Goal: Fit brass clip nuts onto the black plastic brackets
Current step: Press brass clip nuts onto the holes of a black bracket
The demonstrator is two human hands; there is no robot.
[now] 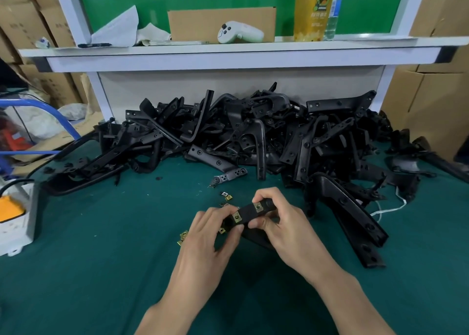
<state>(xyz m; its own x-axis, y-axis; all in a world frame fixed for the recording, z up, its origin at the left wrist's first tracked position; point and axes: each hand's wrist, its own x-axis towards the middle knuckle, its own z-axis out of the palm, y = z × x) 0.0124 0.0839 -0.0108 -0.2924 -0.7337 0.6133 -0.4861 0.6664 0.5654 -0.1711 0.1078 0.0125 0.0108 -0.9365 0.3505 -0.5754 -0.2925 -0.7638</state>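
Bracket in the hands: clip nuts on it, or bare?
On. Two brass clip nuts show on the bracket, one by the left hand, one by the right hand.

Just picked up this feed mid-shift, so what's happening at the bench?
A person holds one black plastic bracket above the green mat with both hands. The left hand pinches one end and the right hand grips the other. Two fitted clip nuts already sit on it. Some loose clip nuts lie on the mat by the left hand, and a big pile of brackets waits behind.
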